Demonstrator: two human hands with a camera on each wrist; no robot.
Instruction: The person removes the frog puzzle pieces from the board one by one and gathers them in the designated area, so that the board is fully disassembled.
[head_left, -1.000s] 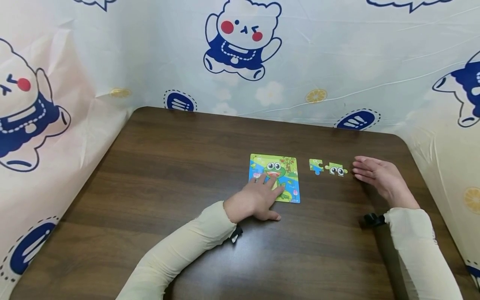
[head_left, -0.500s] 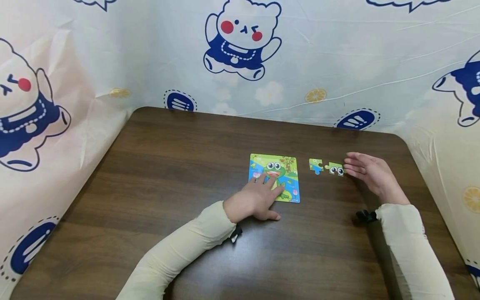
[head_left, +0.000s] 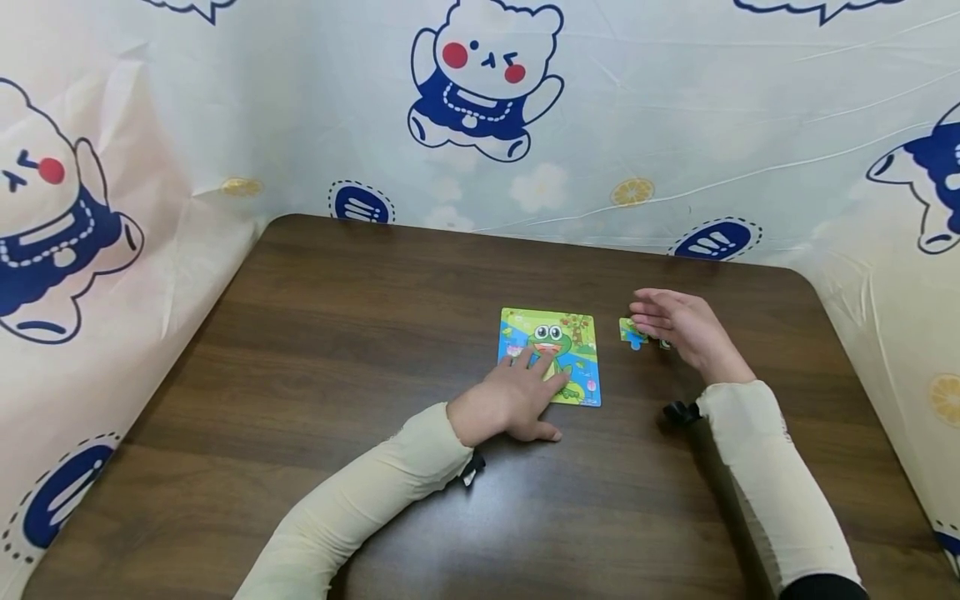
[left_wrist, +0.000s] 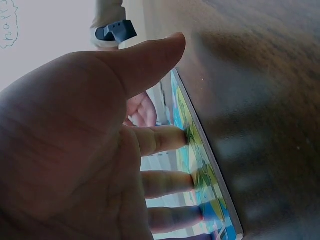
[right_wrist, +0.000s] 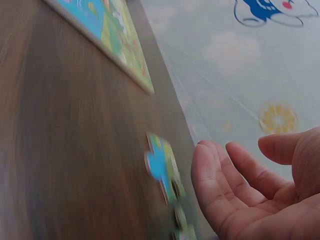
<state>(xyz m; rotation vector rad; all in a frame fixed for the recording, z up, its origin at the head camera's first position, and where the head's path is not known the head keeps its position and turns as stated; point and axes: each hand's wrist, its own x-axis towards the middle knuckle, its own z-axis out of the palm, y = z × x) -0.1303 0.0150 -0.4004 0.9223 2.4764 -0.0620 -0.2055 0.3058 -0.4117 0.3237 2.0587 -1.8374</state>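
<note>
A frog picture puzzle [head_left: 583, 333] lies flat on the table, its square picture in green and blue. My left hand [head_left: 513, 402] rests on its lower left part with spread fingers; in the left wrist view the fingertips touch the puzzle [left_wrist: 183, 107]. To the right of the puzzle is a blue-and-green jigsaw piece [head_left: 632, 332], also visible as a blurred piece [right_wrist: 161, 165] in the right wrist view. My right hand [head_left: 686, 333] hovers by it with loosely bent fingers, holding nothing. A second piece [head_left: 664, 344] with printed eyes is mostly hidden under that hand.
The brown wooden table [head_left: 360, 333] has rounded far corners. A light printed curtain [head_left: 300, 108] with cartoon bears closes in the back and both sides. Small black devices sit at both wrists, such as the right one [head_left: 681, 413].
My right hand has moved left from beside the two loose pieces to over them, covering most of the piece with eyes. My left hand and the frog puzzle have stayed put.
</note>
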